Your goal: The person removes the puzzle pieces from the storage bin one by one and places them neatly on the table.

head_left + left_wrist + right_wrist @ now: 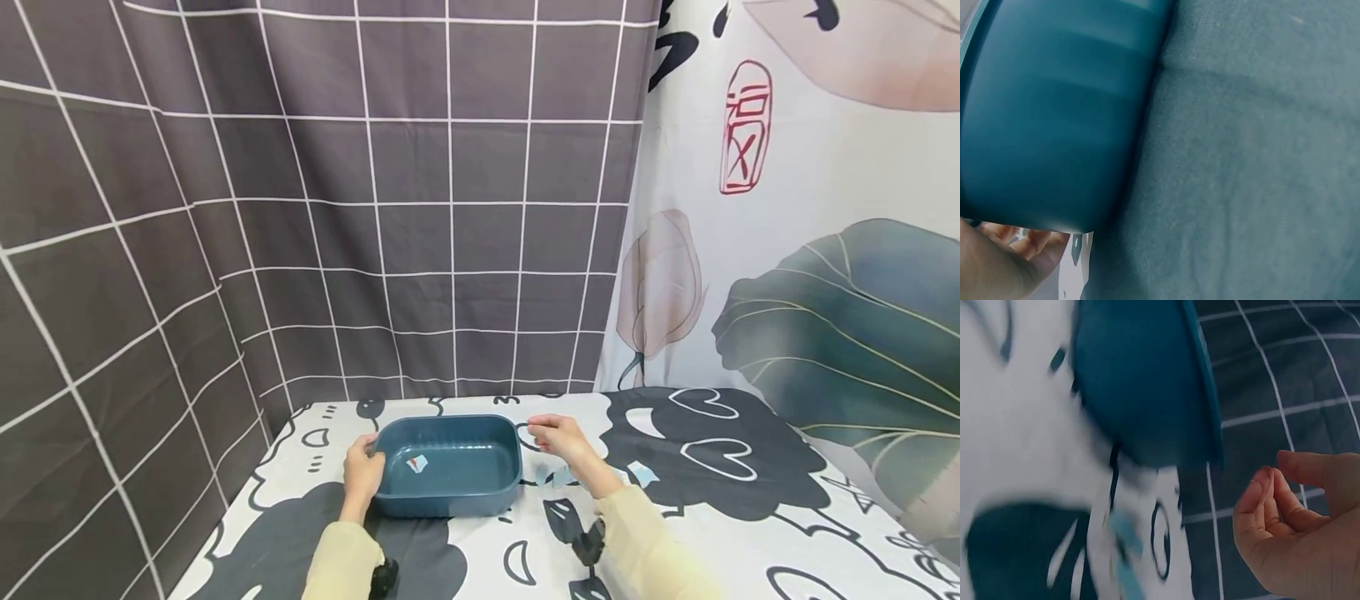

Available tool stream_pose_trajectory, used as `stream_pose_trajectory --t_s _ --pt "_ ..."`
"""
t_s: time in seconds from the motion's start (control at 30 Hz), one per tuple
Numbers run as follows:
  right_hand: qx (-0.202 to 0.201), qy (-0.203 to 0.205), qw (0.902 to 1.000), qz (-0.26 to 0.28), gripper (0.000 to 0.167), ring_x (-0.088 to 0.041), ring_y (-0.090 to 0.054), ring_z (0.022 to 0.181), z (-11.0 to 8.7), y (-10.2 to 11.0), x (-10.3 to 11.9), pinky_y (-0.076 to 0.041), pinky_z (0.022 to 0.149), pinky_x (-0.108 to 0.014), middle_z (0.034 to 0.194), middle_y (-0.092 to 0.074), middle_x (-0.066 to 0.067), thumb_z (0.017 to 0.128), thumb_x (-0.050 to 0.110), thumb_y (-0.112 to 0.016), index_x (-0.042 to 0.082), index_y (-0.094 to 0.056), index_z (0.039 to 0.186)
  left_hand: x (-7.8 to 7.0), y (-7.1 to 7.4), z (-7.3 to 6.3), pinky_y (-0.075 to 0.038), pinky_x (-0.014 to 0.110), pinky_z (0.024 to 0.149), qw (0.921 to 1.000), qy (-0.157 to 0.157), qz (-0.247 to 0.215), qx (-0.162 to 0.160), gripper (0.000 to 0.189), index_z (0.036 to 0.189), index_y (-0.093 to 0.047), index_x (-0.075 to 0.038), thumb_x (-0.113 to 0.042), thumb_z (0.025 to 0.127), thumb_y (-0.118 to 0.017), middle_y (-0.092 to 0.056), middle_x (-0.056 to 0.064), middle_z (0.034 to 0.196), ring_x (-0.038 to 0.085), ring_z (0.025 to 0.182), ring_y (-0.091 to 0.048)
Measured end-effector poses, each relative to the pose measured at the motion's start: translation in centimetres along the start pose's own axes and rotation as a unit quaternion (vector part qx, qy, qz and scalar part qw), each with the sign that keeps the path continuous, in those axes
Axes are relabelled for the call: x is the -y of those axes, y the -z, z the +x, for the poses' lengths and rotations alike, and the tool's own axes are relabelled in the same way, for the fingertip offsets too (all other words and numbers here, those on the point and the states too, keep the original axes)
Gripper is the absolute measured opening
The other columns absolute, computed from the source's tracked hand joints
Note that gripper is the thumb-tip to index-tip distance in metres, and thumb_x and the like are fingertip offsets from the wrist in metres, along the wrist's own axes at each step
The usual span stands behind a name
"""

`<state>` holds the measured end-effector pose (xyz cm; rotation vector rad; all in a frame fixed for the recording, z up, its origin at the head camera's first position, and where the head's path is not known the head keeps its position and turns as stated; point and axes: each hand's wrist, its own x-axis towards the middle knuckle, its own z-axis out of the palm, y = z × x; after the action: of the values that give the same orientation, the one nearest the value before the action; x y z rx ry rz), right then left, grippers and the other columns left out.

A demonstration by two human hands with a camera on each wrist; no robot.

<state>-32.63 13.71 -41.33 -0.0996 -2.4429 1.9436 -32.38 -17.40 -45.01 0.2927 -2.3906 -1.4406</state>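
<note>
A dark teal rectangular basin (450, 506) stands on the patterned cloth, its outer wall (1054, 137) filling much of the left wrist view. My left hand (363, 473) holds the basin's left end, with the thumb over the rim and the fingers outside. Inside the basin lies a small light-blue piece (417, 463) with a red mark. Just past the right rim, my right hand (561, 439) hovers above the cloth, apart from the basin. In the right wrist view its fingers (1254, 497) are loosely bent, the thumb is a little away from them, and nothing shows between them.
Several light-blue pieces lie on the cloth right of the basin, one of them a small piece (642, 473) beyond my right wrist. A grey curtain (408, 242) with white grid lines hangs behind the table, and a floral curtain (825, 250) hangs at the right.
</note>
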Motion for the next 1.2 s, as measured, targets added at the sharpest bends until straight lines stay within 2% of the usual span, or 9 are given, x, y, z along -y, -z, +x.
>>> stream_pose_trajectory --t_s 0.2,0.37,0.63,0.73,0.77,0.87,0.97,1.03,1.2 --pt "0.042 0.022 0.9979 0.044 0.034 -0.005 -0.057 0.062 0.4 -5.5 1.7 -0.052 0.062 -0.019 0.079 -0.069 -0.003 0.087 0.004 -0.063 -0.014 -0.061 0.117 0.1 -0.2 0.0 -0.041 0.06 0.101 0.9998 -0.015 0.014 -0.006 0.047 0.127 -0.056 0.009 0.002 0.081 -0.048 -0.061 0.033 0.123 0.05 0.119 -0.055" --pt "0.085 0.009 0.9937 0.072 0.033 -0.004 -0.056 0.062 0.4 -9.4 1.1 -0.052 0.062 -0.017 0.078 -0.065 0.002 0.089 0.004 -0.062 -0.014 -0.06 0.116 0.3 -0.4 0.0 -0.042 0.059 0.101 0.9998 -0.01 0.017 -0.007 0.047 0.127 -0.057 0.007 0.001 0.081 -0.048 -0.062 0.032 0.123 0.049 0.119 -0.055" --pt "0.103 -0.023 0.9921 0.067 0.031 -0.002 -0.05 0.058 0.3 -13.2 0.3 -0.048 0.057 -0.013 0.074 -0.06 0.004 0.088 0.0 -0.061 -0.015 -0.059 0.114 0.1 -0.2 0.3 -0.042 0.059 0.101 0.9999 -0.01 0.013 -0.005 0.046 0.126 -0.057 0.007 0.002 0.082 -0.049 -0.062 0.031 0.123 0.049 0.119 -0.055" --pt "0.108 -0.026 0.9918 0.064 0.026 -0.002 -0.051 0.058 1.2 -14.4 -0.3 -0.051 0.058 -0.016 0.073 -0.061 0.003 0.084 0.0 -0.064 -0.009 -0.063 0.109 0.1 -0.1 0.5 -0.042 0.058 0.102 0.9998 -0.01 0.014 -0.008 0.046 0.126 -0.058 0.007 0.002 0.081 -0.049 -0.062 0.031 0.123 0.048 0.12 -0.056" --pt "0.115 -0.011 0.9911 0.067 0.025 -0.003 -0.052 0.058 2.3 -14.9 -1.4 -0.051 0.056 -0.018 0.073 -0.061 0.003 0.083 0.004 -0.068 -0.006 -0.064 0.105 0.0 0.0 0.5 -0.042 0.058 0.102 0.9998 -0.012 0.014 -0.008 0.046 0.126 -0.058 0.007 0.002 0.081 -0.049 -0.062 0.031 0.123 0.048 0.12 -0.056" --pt "0.122 0.001 0.9913 0.048 0.035 -0.011 -0.062 0.068 4.6 -16.2 -3.2 -0.056 0.062 -0.027 0.093 -0.068 -0.007 0.08 0.006 -0.073 -0.001 -0.061 0.112 -0.2 0.0 0.5 -0.043 0.058 0.1 0.9995 -0.022 0.023 -0.01 0.045 0.125 -0.058 0.007 0.003 0.081 -0.049 -0.063 0.031 0.122 0.048 0.118 -0.057" --pt "0.136 0.013 0.9905 0.009 0.05 -0.023 -0.069 0.086 6.6 -17.1 -4.9 -0.058 0.07 -0.037 0.119 -0.064 -0.016 0.082 0.009 -0.073 -0.002 -0.054 0.127 -0.3 -0.2 0.2 -0.044 0.058 0.099 0.9989 -0.03 0.034 -0.011 0.044 0.124 -0.058 0.007 0.003 0.082 -0.049 -0.063 0.03 0.122 0.048 0.117 -0.058" --pt "0.159 0.026 0.9866 -0.025 0.055 -0.024 -0.068 0.095 6.7 -17.2 -4.9 -0.057 0.071 -0.038 0.129 -0.06 -0.017 0.084 0.01 -0.071 -0.001 -0.05 0.134 -0.4 -0.3 0.1 -0.044 0.058 0.099 0.9985 -0.034 0.04 -0.013 0.043 0.124 -0.059 0.007 0.003 0.082 -0.05 -0.064 0.03 0.122 0.048 0.117 -0.058" --pt "0.196 0.063 0.9758 -0.072 0.054 -0.032 -0.061 0.115 4.6 -17.0 -2.4 -0.057 0.08 -0.042 0.132 -0.058 -0.021 0.083 0.005 -0.068 -0.003 -0.051 0.134 -0.2 -0.3 -0.1 -0.045 0.057 0.098 0.9974 -0.055 0.04 -0.023 0.041 0.122 -0.06 0.007 0.005 0.081 -0.052 -0.065 0.03 0.119 0.047 0.116 -0.059"
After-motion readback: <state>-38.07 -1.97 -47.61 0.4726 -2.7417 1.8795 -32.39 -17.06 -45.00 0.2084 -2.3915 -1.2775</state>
